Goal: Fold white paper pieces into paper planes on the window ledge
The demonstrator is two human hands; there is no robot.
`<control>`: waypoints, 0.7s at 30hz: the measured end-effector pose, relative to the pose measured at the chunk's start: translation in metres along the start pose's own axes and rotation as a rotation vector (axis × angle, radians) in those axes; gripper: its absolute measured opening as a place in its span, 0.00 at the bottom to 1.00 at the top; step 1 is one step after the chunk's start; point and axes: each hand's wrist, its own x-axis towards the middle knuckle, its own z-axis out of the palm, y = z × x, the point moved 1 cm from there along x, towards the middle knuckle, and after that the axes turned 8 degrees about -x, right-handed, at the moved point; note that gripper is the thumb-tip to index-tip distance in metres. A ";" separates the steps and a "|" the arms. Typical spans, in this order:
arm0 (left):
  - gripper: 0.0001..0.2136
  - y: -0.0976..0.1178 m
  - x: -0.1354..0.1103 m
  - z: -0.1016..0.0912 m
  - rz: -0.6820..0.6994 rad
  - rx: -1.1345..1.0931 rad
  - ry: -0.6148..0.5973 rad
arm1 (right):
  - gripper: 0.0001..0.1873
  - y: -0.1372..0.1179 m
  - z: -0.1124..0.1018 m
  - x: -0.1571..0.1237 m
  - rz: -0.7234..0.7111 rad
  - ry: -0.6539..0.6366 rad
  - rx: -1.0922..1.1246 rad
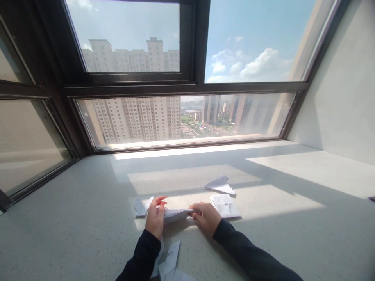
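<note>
Between my two hands is a folded white paper (177, 213), held just above the pale sill. My left hand (155, 218) grips its left end, with the thumb near the paper and some fingers raised behind it. At the right end, my right hand (206, 217) pinches the paper between thumb and fingers. A folded paper piece (141, 207) lies just left of my left hand. Beyond my right hand rests a folded paper packet (225, 205), and behind that a paper plane (221, 184). More folded paper (171, 260) lies near my left forearm, cut off by the bottom edge.
The speckled sill (88, 218) carries bright sun patches and shadows. Dark window frames (187, 89) close it off at the back and left, with tall buildings outside. A white wall (348, 93) stands on the right. A small dark object (372, 199) shows at the right edge.
</note>
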 end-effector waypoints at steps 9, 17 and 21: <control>0.09 0.026 -0.006 -0.002 0.523 0.683 -0.242 | 0.11 0.004 -0.002 0.001 0.032 -0.005 0.075; 0.12 0.020 -0.001 -0.006 0.529 0.828 -0.400 | 0.10 0.002 0.000 0.000 -0.001 0.005 0.078; 0.13 0.016 0.000 -0.004 0.534 0.783 -0.417 | 0.09 0.002 0.001 0.000 -0.012 0.023 0.105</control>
